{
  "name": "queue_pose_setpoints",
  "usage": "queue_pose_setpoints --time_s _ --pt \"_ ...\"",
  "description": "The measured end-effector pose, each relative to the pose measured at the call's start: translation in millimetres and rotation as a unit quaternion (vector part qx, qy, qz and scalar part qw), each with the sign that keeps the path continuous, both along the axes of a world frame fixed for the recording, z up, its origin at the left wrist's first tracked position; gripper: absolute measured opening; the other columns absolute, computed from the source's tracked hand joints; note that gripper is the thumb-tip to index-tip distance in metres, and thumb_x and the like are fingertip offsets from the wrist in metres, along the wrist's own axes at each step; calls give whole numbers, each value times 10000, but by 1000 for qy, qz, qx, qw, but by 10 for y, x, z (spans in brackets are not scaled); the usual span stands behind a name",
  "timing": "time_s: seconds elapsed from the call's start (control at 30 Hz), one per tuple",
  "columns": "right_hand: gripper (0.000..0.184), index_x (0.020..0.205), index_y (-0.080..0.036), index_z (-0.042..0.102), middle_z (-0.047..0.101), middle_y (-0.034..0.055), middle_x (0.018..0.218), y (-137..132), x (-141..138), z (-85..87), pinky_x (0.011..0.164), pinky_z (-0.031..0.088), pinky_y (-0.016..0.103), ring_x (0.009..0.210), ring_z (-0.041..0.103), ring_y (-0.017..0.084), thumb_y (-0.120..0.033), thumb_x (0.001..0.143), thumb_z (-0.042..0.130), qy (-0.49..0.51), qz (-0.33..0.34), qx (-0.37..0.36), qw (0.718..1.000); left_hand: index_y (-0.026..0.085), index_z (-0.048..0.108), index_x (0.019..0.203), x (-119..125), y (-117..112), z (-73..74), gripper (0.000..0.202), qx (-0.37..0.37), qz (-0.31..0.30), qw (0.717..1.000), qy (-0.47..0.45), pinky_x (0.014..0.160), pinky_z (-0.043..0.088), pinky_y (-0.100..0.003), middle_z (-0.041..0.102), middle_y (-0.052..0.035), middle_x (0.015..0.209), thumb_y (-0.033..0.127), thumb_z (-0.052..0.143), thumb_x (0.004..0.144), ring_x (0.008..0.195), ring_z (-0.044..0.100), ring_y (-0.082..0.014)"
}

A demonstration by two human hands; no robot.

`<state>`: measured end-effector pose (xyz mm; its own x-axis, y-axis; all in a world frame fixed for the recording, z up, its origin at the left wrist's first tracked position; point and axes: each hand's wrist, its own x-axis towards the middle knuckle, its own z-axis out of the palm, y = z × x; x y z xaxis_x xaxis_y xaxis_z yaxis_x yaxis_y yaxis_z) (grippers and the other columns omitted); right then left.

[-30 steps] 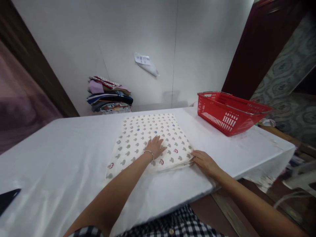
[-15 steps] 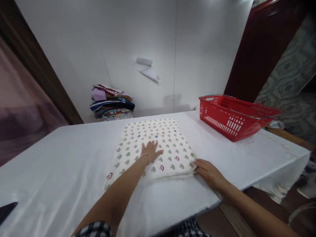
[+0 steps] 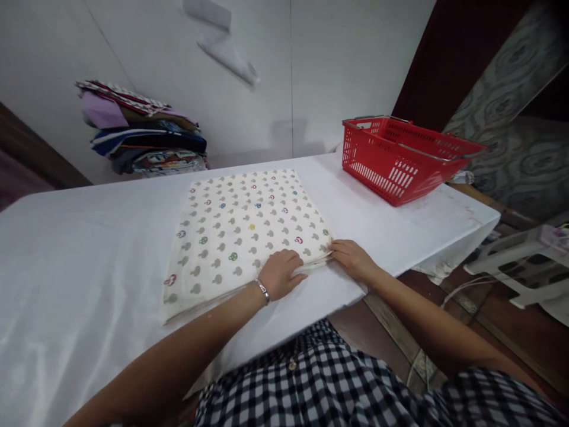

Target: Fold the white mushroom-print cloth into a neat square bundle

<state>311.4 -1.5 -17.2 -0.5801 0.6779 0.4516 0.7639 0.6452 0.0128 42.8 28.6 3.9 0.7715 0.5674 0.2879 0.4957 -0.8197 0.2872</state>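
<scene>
Standing by a pale wall (image 3: pixel 355 59), the white-covered table (image 3: pixel 111 237) bears printed fabric (image 3: pixel 244 218).

A red basket (image 3: pixel 402 161) stands at right, a fabric stack (image 3: pixel 149 139) at left.

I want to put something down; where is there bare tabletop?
Bare white tablecloth shows left of the printed fabric, with a smaller patch between the fabric and the red basket. The fabric's near edge is crowded by the left hand and right hand.
</scene>
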Motion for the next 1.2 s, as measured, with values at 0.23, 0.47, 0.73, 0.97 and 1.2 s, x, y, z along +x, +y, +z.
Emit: queue_pose_setpoints --time_s 0.23,0.47,0.73,0.97,1.2 --pt "226 891 -174 647 663 86 1028 -2 -29 67 850 424 367 1019 550 210 -170 917 422 -17 -2 -17 1000 185 584 866 61 29 -107 156 32 33 998 43 743 418 -331 592 -48 919 269 455 892 851 513 -185" --pt "204 879 -179 629 670 85 969 32 -59 124 835 404 353 970 564 198 -150 910 430 -28 -10 -37 999 192 585 911 130 -4 -80 132 56 70 994 57 726 428 -318 606 -35 930 239 463 896 847 538 -178" --pt "208 923 -186 622 637 81 1124 43 -63 136 870 411 383 1087 529 209 -125 899 425 -12 -22 -52 998 204 590 950 175 -2 -137 243 97 56 992 55 734 442 -314 581 -37 1141 75 402 867 882 566 -163" --pt "207 887 -182 632 624 83 1163 22 -75 195 888 423 406 1114 518 222 -133 895 431 -11 -22 -65 998 190 596 949 252 -24 -99 212 108 44 990 75 749 438 -330 571 -39 1176 166 389 908 906 559 -178" --pt "222 868 -197 648 625 75 1163 23 -66 195 896 435 427 1114 524 226 -139 886 435 11 -31 -63 998 190 594 956 337 13 -93 166 92 44 991 90 720 422 -330 600 -48 1029 208 438 902 895 536 -194"
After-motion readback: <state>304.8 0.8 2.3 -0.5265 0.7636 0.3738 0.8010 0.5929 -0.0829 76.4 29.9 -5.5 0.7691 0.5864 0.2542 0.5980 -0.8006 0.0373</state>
